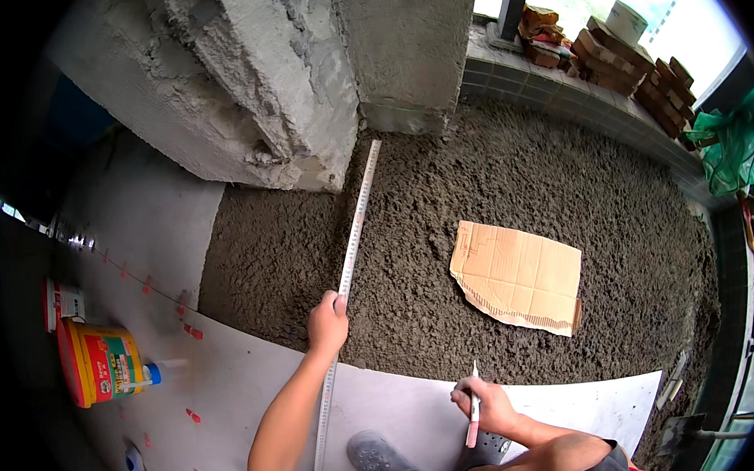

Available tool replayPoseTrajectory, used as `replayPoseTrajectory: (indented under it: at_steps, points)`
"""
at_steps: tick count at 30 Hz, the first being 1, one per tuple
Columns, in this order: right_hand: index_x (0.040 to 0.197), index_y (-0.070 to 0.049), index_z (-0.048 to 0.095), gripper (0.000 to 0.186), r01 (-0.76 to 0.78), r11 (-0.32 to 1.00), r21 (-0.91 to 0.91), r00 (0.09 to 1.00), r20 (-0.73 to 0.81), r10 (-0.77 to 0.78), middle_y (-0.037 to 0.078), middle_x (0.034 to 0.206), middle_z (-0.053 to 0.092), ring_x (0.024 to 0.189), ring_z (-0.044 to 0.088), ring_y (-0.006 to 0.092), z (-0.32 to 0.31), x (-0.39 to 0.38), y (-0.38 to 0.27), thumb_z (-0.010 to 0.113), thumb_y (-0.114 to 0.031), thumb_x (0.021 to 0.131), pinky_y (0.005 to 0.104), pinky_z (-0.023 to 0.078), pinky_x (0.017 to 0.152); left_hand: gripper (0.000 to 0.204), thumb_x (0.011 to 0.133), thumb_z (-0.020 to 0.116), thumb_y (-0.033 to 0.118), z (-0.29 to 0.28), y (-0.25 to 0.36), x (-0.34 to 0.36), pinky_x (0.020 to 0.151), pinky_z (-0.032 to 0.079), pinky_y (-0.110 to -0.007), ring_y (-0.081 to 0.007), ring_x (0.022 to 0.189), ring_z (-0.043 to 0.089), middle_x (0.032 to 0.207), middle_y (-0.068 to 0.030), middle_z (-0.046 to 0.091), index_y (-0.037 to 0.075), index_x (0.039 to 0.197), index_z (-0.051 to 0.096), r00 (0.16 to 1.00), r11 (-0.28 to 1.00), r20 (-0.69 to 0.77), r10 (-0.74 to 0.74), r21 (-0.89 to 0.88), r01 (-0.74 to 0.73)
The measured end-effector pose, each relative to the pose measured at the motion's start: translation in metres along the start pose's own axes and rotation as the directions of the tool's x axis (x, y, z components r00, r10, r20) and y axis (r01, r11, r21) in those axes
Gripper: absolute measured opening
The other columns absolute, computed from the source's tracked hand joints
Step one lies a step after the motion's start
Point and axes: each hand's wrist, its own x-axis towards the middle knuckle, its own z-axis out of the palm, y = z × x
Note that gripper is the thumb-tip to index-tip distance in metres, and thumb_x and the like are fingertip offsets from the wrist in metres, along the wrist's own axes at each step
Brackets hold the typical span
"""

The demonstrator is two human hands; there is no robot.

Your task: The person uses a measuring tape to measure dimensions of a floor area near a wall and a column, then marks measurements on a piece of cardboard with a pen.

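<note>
My left hand (326,325) is closed around the white blade of a tape measure (358,224). The blade runs from beside the rough concrete pillar (409,119), across dark damp mortar (415,314), and back over a pale grey tile (385,397) toward me. In my right hand (493,407), a slim white-and-pink marker (474,420) is gripped with its pointed tip upward, just over the tile's far edge. Beyond that hand, a torn cardboard piece (520,275) lies flat on the mortar.
Yellow-and-red bucket (111,362) and a smaller white-red tub (63,303) stand on tiles at left, near red tile spacers (193,416). Bricks (611,57) line the window ledge. Green netting (735,144) hangs at right. A trowel-like tool (681,433) sits at lower right.
</note>
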Motion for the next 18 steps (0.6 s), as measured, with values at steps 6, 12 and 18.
replayPoseTrajectory:
  at_steps: [6, 12, 18]
  points:
    - [0.093, -0.007, 0.059, 0.008, 0.090, 0.996, -0.007, 0.978, 0.191, -0.087, 0.012, 0.076, 0.065, 0.069, 0.066, 0.0331, 0.019, -0.007, 0.011, 0.064, -0.010, 0.087, 0.0387, 0.053, 0.063, 0.015, 0.092, 0.061, 0.015, -0.003, -0.008, -0.003, 0.072, 0.049, -0.045, -0.0371, 0.084, 0.063, 0.091, -0.0159, 0.064, 0.005, 0.103, 0.059, 0.969, 0.979, -0.221, 0.115, -0.141, -0.148]
    - [0.093, -0.007, 0.059, 0.009, 0.106, 0.994, -0.006, 0.972, 0.210, -0.103, 0.012, 0.076, 0.064, 0.070, 0.065, 0.0327, 0.021, -0.003, 0.014, 0.063, -0.007, 0.086, 0.0387, 0.052, 0.063, 0.019, 0.088, 0.067, 0.017, -0.002, -0.070, -0.090, 0.074, 0.049, -0.043, -0.0330, 0.083, 0.062, 0.091, -0.0149, 0.065, 0.003, 0.098, 0.058, 0.947, 0.953, -0.283, -0.151, -0.296, 0.064]
    - [0.096, -0.006, 0.061, 0.010, 0.060, 0.998, 0.015, 0.972, 0.227, -0.062, 0.015, 0.077, 0.064, 0.071, 0.065, 0.0331, 0.017, 0.004, 0.017, 0.065, -0.011, 0.088, 0.0384, 0.053, 0.065, 0.032, 0.077, 0.077, 0.023, -0.006, -0.119, -0.178, 0.075, 0.045, -0.044, -0.0337, 0.084, 0.056, 0.090, -0.0131, 0.057, 0.004, 0.089, 0.054, 0.959, 0.969, -0.154, -0.240, 0.019, 0.245]
